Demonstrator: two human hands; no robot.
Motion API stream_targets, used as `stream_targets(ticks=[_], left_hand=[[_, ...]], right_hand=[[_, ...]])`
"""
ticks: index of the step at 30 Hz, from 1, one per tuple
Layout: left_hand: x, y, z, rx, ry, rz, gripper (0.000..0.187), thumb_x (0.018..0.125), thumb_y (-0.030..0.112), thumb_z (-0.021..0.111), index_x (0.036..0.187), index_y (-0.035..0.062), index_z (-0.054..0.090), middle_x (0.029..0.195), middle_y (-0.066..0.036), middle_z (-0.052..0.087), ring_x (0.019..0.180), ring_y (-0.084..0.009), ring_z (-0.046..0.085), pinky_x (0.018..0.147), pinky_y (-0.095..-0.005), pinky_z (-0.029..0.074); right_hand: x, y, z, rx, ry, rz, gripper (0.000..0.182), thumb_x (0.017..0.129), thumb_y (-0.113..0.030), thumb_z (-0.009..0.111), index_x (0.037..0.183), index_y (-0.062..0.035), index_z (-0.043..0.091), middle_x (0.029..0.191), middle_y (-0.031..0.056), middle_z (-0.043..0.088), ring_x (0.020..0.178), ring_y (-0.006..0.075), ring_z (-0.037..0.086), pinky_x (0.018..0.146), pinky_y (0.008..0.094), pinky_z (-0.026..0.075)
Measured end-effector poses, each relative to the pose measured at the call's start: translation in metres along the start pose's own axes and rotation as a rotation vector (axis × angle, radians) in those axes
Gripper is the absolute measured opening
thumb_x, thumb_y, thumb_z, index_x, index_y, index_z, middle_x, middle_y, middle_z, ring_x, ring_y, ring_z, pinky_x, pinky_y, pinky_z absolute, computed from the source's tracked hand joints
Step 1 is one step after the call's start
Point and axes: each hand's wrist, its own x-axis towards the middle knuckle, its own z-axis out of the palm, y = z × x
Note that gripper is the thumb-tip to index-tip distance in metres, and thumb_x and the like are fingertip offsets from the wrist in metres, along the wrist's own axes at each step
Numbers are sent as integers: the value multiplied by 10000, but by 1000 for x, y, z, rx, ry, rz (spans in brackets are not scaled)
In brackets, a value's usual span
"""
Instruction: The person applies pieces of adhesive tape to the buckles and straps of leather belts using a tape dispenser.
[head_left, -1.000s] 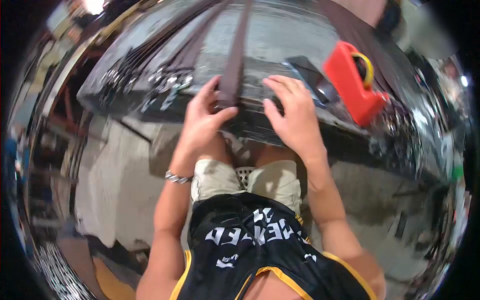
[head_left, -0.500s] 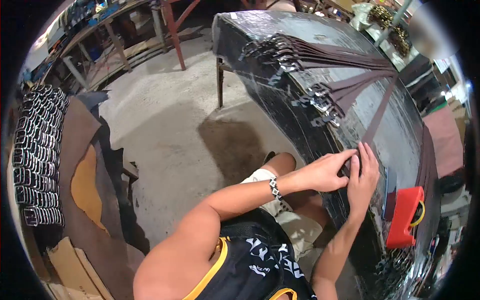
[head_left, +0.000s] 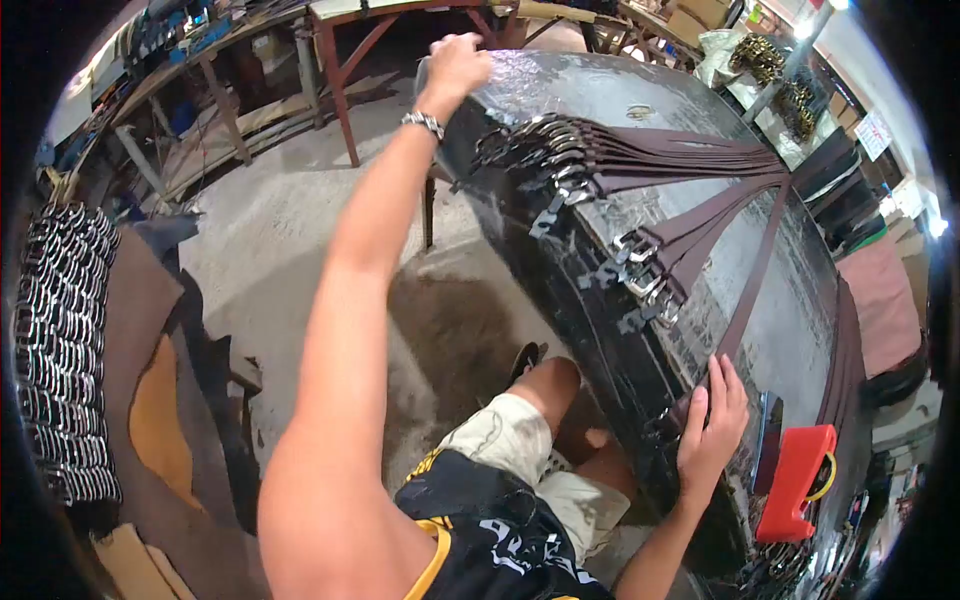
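A dark brown leather strap [head_left: 753,290] runs down the black table to my right hand [head_left: 713,425]. That hand rests on its near end, fingers lying along it and thumb pressed alongside; a small dark piece of the end shows left of the thumb. My left hand [head_left: 460,68], with a patterned bracelet on the wrist, reaches to the table's far left corner. Its fingers are curled there, and whatever they pinch is hidden. Between the hands lie brown straps [head_left: 690,150] with metal buckles [head_left: 640,250], fanned in two groups with the buckles near the table edge.
The worn, plastic-covered table [head_left: 640,90] curves along my right. A red tape dispenser [head_left: 797,485] with a yellow ring stands near my right hand, beside more hanging straps [head_left: 845,350]. At left, rows of metal buckles [head_left: 65,350] lie beside brown leather [head_left: 150,270]. A red-legged table [head_left: 335,90] stands behind.
My left hand has left the strap end and stretched away to the far corner of the table. My right hand stays on the strap. The view has shifted slightly.
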Motion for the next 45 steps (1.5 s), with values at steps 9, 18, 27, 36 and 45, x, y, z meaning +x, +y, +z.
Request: stream_targets(ticks=[9,18,27,36,45], left_hand=[[26,-63,51,289,-178,-337,413,844,383,785,1169,132,750,1340,-167,600,1300,-350,544,1064,-499,462],[39,-61,56,286,-179,-314,244,825,201,734,1059,177,796,1256,-135,670,1238,-330,602,1042,-487,475],[56,-61,59,305,-308,-327,310,814,213,718,1110,148,782,1240,-143,709,1250,-344,604,1044,-488,474],[45,-70,69,243,-153,-267,179,809,231,734,961,183,816,1093,-121,758,1093,-344,691,962,-483,517],[46,-60,58,367,-272,-161,242,826,201,705,1020,78,783,1075,-208,743,1064,-366,705,937,-483,540]], right_hand=[[6,-6,0,-1,-20,78,436,954,-186,541,1367,-69,617,1463,135,544,1345,337,497,1116,446,338],[6,-3,0,-13,-26,65,434,971,-217,537,1372,-69,618,1467,144,542,1350,342,494,1119,452,335],[7,-6,0,-17,-35,98,446,962,-214,546,1379,-74,615,1471,137,543,1350,338,494,1122,448,335],[7,-3,1,-16,-32,95,455,944,-217,556,1372,-78,625,1470,133,550,1343,339,503,1119,448,339],[7,-3,2,-22,-22,81,460,937,-210,550,1367,-66,624,1460,147,556,1333,345,514,1113,454,347]])
